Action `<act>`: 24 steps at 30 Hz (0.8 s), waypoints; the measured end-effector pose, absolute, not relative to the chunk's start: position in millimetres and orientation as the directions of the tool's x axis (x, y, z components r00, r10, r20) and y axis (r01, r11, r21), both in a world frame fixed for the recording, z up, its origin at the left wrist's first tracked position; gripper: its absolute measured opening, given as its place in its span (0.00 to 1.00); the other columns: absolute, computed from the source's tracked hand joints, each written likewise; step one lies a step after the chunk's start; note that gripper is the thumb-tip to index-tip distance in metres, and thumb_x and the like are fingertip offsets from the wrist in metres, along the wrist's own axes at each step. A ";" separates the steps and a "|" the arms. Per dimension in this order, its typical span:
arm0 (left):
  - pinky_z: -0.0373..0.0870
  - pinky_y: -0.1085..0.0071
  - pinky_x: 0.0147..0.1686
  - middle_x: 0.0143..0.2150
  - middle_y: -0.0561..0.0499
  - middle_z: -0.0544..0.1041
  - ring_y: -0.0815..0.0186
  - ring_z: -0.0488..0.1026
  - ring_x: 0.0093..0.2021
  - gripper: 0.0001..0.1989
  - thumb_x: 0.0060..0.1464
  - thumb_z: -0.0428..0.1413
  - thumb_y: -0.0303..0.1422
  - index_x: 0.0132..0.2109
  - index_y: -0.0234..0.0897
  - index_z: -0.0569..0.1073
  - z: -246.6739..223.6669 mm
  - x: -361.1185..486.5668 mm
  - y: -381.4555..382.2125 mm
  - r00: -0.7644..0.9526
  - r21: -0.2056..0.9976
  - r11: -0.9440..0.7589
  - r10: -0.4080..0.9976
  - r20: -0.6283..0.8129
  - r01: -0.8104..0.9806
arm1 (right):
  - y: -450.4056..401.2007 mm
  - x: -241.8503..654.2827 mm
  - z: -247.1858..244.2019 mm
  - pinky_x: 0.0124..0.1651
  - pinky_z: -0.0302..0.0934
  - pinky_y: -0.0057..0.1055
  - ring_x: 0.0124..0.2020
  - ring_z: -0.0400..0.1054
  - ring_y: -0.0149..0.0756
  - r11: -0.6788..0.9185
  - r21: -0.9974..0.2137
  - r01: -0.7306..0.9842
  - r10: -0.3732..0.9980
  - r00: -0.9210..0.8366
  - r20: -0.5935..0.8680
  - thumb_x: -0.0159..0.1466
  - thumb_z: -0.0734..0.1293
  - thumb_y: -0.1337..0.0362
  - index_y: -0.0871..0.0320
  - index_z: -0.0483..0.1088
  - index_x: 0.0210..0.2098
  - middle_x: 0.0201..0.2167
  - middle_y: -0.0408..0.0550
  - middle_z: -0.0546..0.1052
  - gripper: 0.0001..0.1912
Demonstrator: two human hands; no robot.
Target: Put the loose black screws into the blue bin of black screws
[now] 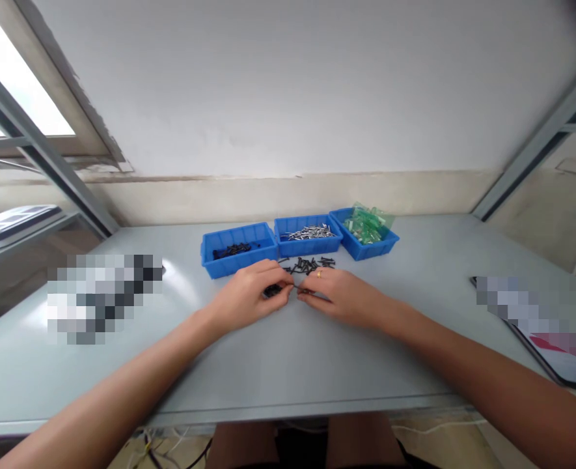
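My left hand and my right hand meet fingertip to fingertip above the middle of the grey table. A thin dark piece, like a screw, spans the small gap between them, pinched by both. Under and beside my left fingers lie small black parts, partly hidden. Just behind my hands is a loose pile of black screws. Past it stand three blue bins: the left bin with black parts, the middle bin with silver pins, the right bin with green-tinted plastic bags.
A blurred-out object lies on the table at the left, and a dark-edged flat one at the right. A white wall rises behind, with metal frame posts on both sides. Cables hang below the front edge.
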State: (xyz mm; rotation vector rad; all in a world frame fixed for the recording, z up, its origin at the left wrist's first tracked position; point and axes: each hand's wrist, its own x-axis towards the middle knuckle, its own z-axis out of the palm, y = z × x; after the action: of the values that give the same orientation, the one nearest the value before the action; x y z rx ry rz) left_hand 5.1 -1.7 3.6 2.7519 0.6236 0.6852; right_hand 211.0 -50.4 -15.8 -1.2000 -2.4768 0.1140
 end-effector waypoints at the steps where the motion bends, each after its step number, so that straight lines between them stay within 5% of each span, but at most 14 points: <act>1: 0.66 0.71 0.37 0.34 0.51 0.73 0.67 0.69 0.36 0.06 0.57 0.50 0.29 0.38 0.37 0.71 3.7 5.0 -2.0 0.802 0.319 -0.883 0.453 0.390 0.344 | -51.0 211.2 -15.0 0.39 0.59 0.32 0.36 0.67 0.36 0.631 -0.234 0.740 0.772 -0.565 0.292 0.67 0.58 0.63 0.59 0.70 0.35 0.32 0.49 0.73 0.11; 7: 0.66 0.71 0.36 0.33 0.51 0.73 0.67 0.69 0.36 0.05 0.56 0.50 0.28 0.36 0.36 0.70 3.8 3.8 0.3 0.795 0.313 -0.860 0.498 0.346 0.403 | -50.6 215.5 -10.7 0.41 0.59 0.32 0.37 0.67 0.37 0.616 -0.256 0.745 0.781 -0.534 0.325 0.66 0.59 0.60 0.59 0.69 0.41 0.33 0.49 0.74 0.11; 24: 0.66 0.70 0.38 0.35 0.50 0.72 0.66 0.69 0.38 0.09 0.60 0.49 0.33 0.39 0.36 0.72 0.0 6.3 -1.1 0.872 0.211 -0.918 0.388 0.297 0.337 | -51.7 212.3 -14.8 0.35 0.57 0.30 0.32 0.67 0.35 0.622 -0.196 0.758 0.781 -0.584 0.221 0.64 0.60 0.64 0.59 0.69 0.33 0.30 0.47 0.73 0.08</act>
State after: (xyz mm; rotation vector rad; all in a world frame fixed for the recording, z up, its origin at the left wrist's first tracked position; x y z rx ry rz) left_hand 6.3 -1.1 0.0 2.8909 0.5631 0.5059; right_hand 212.3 -51.7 -14.8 -1.2478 -2.5634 0.1155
